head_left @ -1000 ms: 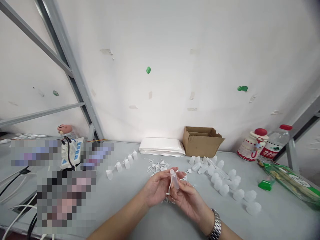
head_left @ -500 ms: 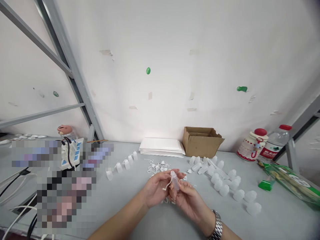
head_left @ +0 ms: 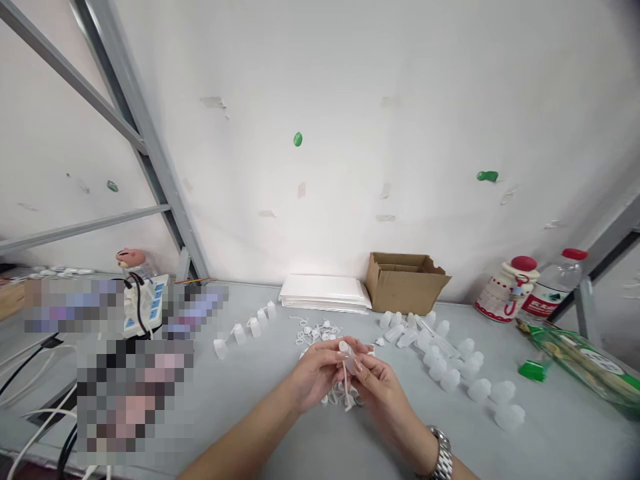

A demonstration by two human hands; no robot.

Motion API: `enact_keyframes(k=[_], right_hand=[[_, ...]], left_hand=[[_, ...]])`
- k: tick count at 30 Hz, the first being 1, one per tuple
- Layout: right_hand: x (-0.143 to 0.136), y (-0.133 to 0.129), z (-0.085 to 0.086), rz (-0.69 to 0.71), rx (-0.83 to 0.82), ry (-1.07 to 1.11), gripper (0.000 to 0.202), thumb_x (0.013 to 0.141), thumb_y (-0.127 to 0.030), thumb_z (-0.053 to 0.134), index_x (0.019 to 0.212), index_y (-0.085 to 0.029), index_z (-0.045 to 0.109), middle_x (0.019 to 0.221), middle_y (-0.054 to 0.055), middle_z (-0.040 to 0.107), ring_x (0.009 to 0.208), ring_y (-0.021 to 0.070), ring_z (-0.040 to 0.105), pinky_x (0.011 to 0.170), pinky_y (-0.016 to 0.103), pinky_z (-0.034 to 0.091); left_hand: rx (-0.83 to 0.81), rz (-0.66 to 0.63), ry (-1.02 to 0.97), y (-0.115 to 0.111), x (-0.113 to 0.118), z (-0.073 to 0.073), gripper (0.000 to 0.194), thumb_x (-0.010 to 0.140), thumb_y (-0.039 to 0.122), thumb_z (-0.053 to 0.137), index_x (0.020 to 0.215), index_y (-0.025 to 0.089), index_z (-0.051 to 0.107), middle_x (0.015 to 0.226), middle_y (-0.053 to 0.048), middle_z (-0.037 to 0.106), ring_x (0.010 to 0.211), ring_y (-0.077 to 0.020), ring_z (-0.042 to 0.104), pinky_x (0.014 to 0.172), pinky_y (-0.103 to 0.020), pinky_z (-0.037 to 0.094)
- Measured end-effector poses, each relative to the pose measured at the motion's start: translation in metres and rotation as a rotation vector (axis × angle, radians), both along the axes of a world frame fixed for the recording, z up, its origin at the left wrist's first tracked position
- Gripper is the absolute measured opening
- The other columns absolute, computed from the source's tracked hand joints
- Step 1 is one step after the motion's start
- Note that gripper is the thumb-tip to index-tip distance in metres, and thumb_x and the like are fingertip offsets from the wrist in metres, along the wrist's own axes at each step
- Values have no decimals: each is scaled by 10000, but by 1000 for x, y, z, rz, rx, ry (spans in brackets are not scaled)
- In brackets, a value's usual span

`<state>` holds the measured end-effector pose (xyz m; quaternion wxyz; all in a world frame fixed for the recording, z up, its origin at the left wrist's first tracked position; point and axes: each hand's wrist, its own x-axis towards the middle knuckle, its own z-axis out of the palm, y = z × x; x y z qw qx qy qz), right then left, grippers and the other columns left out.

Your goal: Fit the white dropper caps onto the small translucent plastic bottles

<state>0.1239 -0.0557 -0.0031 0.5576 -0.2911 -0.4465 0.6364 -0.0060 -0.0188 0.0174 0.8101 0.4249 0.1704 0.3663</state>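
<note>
The left hand (head_left: 316,373) and the right hand (head_left: 383,390) meet above the table (head_left: 310,443), both grasping one small bottle (head_left: 349,359); the left fingers pinch it near its upper end, while the right thumb and fingers grip it lower down; the bottle is tilted, and a thin white strap (head_left: 345,381) hangs from it between the hands; a metal watch (head_left: 441,453) circles the right wrist.

Beyond the hands lies a loose heap of white caps and cords (head_left: 323,329), and more of these show beneath the fingers; to the left a slanting row of small white bottles (head_left: 239,334) stands on the table; to the right many cloudy bottles (head_left: 450,380) lie scattered or stand; at the back, a stack of white envelopes (head_left: 325,292) sits just beside an open cardboard box (head_left: 407,287); a red-lidded flask (head_left: 505,290) and a water bottle (head_left: 550,290) stand far right, near a green packet (head_left: 590,363).
</note>
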Motion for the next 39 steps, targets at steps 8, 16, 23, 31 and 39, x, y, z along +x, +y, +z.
enact_keyframes(k=[8,16,23,31,39], right_hand=[[3,-2,4,-239,95,-246,190,729,-363,656,822,-198,642,815,36,634,774,182,552,686,277,431],[2,-3,5,-280,76,-258,251,701,-400,671,835,-191,631,868,51,638,828,204,568,737,305,435],[2,-2,8,-205,27,-189,251,696,-418,668,711,-173,621,662,12,627,630,148,562,609,256,439],[1,-1,7,-197,16,-192,236,715,-402,660,723,-170,619,665,12,637,624,135,550,607,240,430],[3,3,-2,-162,58,-189,320,797,-470,535,730,-169,621,669,30,633,622,155,545,645,280,427]], left_hand=[[116,133,37,-2,-3,4,266,710,261,651,945,135,659,1069,-114,601,1008,-238,522,809,-301,389],[78,175,-13,2,-4,1,298,774,325,592,1001,137,637,995,-125,645,1040,-256,535,882,-356,372],[-5,251,-20,1,-1,-2,270,757,308,619,972,145,623,978,-121,646,969,-241,576,766,-312,429],[-46,280,-34,1,-2,0,133,772,274,607,853,183,554,979,-85,646,944,-210,593,727,-273,431],[-97,174,-79,3,-1,1,218,774,206,573,975,131,611,1022,-121,623,977,-223,552,746,-303,434]])
